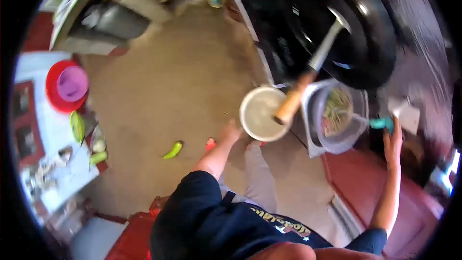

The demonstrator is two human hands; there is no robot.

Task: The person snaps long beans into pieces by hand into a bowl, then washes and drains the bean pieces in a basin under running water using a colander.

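Note:
My left hand is closed on the rim of a white bowl with cloudy liquid inside, held above the floor. To the right, my right hand reaches beside a teal handle; whether its fingers grip it is too small to tell. Nearby, a clear plastic bowl holds chopped green and pinkish food. A large black wok lies above it, with a wooden-handled metal utensil across its edge and its handle end over the white bowl.
A black stove adjoins the wok. At the left, a pale table bears a red basin and a purple bowl. One green slipper-like item lies on the floor. A red cabinet stands at the lower right.

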